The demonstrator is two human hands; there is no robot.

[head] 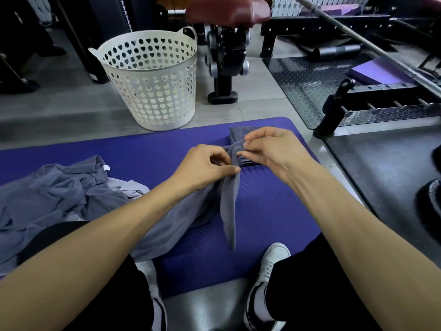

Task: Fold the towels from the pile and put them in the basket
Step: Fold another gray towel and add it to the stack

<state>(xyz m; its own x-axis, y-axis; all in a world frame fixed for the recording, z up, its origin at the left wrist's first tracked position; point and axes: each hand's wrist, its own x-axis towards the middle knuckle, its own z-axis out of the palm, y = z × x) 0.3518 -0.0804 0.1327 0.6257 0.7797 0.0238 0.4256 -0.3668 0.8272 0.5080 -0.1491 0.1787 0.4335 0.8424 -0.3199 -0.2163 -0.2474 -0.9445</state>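
Both hands hold one grey towel above the purple mat. My left hand grips a bunched part of it, and my right hand pinches its upper edge between thumb and fingers. The rest of that towel hangs down toward my lap. Behind my right hand lies a stack of folded grey towels, partly hidden. A loose pile of grey towels lies on the mat at the left. The white basket with heart-shaped holes stands on the floor beyond the mat, upright; I see no towels inside.
A black bench stand with a dark red seat stands right of the basket. A checkered steel platform and a barbell lie at the right. A black platform borders the mat's right side. My legs and white shoes rest at the mat's near edge.
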